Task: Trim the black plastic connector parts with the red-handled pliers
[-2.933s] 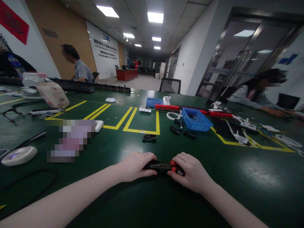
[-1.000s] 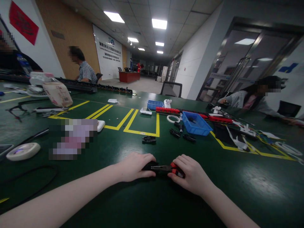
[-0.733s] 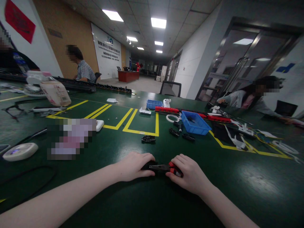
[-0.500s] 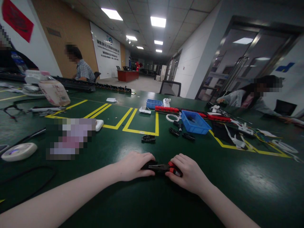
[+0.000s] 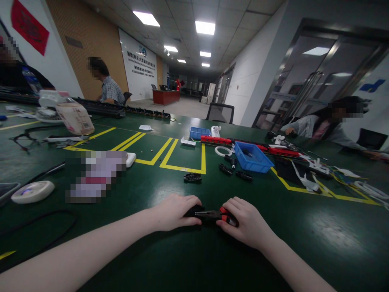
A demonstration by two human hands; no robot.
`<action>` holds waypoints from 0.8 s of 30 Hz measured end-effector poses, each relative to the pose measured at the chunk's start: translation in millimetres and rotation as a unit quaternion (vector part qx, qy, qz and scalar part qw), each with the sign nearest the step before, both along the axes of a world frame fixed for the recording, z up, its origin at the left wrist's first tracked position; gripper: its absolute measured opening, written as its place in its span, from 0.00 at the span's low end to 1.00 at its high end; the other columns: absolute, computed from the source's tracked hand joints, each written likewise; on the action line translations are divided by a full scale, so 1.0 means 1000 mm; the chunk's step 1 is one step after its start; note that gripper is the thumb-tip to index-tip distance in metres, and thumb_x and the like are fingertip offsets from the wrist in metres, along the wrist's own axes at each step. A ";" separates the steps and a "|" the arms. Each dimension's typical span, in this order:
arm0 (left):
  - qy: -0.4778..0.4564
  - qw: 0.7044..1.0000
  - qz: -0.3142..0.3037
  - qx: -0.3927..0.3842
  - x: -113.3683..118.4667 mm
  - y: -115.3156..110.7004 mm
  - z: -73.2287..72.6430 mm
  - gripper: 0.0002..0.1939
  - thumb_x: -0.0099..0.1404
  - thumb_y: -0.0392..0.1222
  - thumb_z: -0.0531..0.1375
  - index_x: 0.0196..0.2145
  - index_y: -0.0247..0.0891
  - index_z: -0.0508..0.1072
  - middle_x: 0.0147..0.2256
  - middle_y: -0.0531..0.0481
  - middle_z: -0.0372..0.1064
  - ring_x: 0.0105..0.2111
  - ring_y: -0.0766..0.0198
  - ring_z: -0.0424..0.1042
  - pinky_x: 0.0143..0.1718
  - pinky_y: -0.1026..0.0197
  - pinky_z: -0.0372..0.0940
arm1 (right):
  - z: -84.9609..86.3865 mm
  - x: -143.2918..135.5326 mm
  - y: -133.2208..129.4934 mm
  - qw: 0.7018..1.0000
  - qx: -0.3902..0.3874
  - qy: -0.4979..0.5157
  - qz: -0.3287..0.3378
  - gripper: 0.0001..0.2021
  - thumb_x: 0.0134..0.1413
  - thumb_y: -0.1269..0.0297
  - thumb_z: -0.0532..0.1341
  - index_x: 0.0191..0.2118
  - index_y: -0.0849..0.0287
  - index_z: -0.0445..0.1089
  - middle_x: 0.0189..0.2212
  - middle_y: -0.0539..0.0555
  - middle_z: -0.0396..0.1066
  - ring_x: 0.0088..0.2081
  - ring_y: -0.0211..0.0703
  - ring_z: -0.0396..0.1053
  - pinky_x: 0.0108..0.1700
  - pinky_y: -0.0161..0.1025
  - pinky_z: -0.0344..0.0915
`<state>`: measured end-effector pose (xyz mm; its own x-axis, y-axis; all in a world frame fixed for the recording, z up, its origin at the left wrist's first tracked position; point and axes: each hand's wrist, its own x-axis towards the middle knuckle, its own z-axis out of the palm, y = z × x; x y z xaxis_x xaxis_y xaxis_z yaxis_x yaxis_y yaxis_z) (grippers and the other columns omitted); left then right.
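My right hand [image 5: 246,221] is closed around the red and black handles of needle-nose pliers [image 5: 209,214]. Their dark jaws point left, reaching the black part [image 5: 191,211] that my left hand [image 5: 178,211] pinches between thumb and fingers. Most of that part is covered by my fingers, so its kind does not show. Both hands are low over the green table. Beyond them lies a small black plastic piece [image 5: 192,177], with two similar black pieces [image 5: 225,169] farther right.
A blue bin [image 5: 255,162] holds dark items; a smaller blue bin [image 5: 199,132] stands behind. Red strips [image 5: 216,140], a white ring [image 5: 223,151] and white scraps lie around. At left are a bottle [image 5: 75,118] and a round white device [image 5: 33,192]. People sit at the far sides.
The whole view has shifted slightly, so everything appears a little farther right. My hands keep the same hold on the pliers and the black part.
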<state>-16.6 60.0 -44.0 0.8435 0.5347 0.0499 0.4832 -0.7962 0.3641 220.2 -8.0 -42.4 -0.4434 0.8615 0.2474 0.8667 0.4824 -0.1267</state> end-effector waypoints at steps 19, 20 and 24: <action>-0.021 1.000 -0.017 0.007 -0.002 0.002 -0.003 0.16 0.63 0.51 0.58 0.46 0.41 0.66 0.39 0.52 0.70 0.33 0.61 0.71 0.30 0.63 0.61 | -0.005 0.006 -0.002 0.996 0.033 0.074 -0.027 0.12 0.55 0.55 0.57 0.38 0.59 0.67 0.34 0.56 0.69 0.35 0.44 0.65 0.35 0.41 0.62; -0.021 1.000 -0.016 0.010 -0.002 0.002 -0.003 0.16 0.63 0.51 0.58 0.46 0.41 0.66 0.39 0.52 0.70 0.33 0.61 0.71 0.30 0.64 0.61 | -0.005 0.007 -0.002 0.996 0.033 0.077 -0.031 0.12 0.56 0.55 0.56 0.39 0.59 0.67 0.34 0.56 0.69 0.35 0.44 0.66 0.36 0.41 0.62; -0.021 1.000 -0.010 0.016 -0.002 0.002 -0.005 0.17 0.64 0.52 0.57 0.45 0.41 0.66 0.39 0.51 0.69 0.32 0.62 0.70 0.30 0.64 0.60 | -0.002 0.009 -0.001 0.996 0.033 0.069 -0.038 0.12 0.55 0.55 0.57 0.39 0.59 0.67 0.35 0.56 0.70 0.36 0.45 0.66 0.36 0.42 0.63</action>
<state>-18.5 61.7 -48.5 0.8511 0.5150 0.1021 0.4517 -0.8173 0.3578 229.4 -9.4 -44.8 -0.3353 0.8710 0.3591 0.8779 0.4271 -0.2163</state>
